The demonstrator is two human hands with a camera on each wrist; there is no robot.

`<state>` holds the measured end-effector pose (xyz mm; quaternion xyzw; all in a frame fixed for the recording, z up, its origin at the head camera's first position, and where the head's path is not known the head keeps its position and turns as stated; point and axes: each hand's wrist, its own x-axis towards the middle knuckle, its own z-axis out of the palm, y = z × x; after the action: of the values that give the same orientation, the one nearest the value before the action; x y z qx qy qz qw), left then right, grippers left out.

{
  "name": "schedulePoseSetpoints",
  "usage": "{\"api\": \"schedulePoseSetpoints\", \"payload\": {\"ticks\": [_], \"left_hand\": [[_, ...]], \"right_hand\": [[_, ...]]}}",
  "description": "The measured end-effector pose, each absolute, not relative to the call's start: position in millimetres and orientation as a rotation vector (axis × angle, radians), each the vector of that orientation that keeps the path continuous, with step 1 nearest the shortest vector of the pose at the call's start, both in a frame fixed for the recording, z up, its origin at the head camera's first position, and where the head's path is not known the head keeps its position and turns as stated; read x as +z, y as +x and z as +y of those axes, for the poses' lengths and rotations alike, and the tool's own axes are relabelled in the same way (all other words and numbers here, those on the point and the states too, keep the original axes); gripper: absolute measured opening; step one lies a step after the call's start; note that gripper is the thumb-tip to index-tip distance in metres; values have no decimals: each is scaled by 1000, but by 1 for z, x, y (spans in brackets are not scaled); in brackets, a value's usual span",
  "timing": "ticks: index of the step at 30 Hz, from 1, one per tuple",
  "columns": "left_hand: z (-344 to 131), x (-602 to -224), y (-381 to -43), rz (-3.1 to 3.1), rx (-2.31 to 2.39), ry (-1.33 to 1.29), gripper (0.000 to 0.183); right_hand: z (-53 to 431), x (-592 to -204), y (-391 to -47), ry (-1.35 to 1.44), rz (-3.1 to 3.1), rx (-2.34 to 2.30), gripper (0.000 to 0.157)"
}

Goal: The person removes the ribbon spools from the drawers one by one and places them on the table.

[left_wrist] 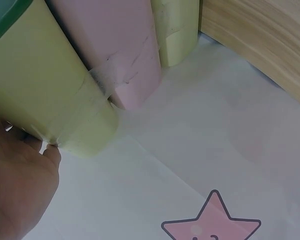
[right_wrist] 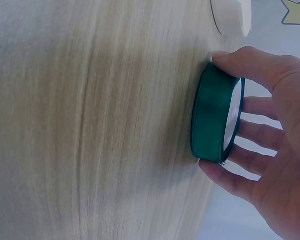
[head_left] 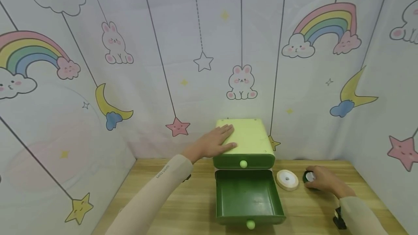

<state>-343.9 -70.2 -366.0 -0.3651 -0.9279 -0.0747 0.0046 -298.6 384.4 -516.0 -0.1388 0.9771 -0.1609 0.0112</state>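
My left hand (head_left: 213,142) rests with fingers extended on the yellow-green top of a small drawer cabinet (head_left: 249,137). The lower dark green drawer (head_left: 245,195) is pulled out and its inside is bare; the upper drawer (head_left: 225,161) is closed. In the left wrist view, my left hand (left_wrist: 25,175) lies against the cabinet's yellow tier (left_wrist: 55,85). On the right, my right hand (head_left: 326,180) grips a roll of green ribbon (right_wrist: 212,115) on the table, thumb at one end of it and fingers round the other. A cream ribbon roll (head_left: 287,180) lies between the drawer and this hand.
The wooden table (head_left: 192,206) meets a white printed cloth wall (head_left: 202,93) behind the cabinet and at both sides. Strips of clear tape (left_wrist: 102,80) cross the cabinet's side, over its yellow and pink tiers.
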Motion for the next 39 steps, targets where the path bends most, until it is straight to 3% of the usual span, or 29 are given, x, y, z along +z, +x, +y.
{"api": "schedulePoseSetpoints", "payload": {"ticks": [16, 39], "left_hand": [[-70, -366, -341, -2910, -228, -1149, 85], [-70, -367, -342, -2898, -252, -1138, 85]], "right_hand": [[384, -515, -286, -482, 3129, -433, 84], [346, -478, -253, -564, 3293, -542, 80]]}}
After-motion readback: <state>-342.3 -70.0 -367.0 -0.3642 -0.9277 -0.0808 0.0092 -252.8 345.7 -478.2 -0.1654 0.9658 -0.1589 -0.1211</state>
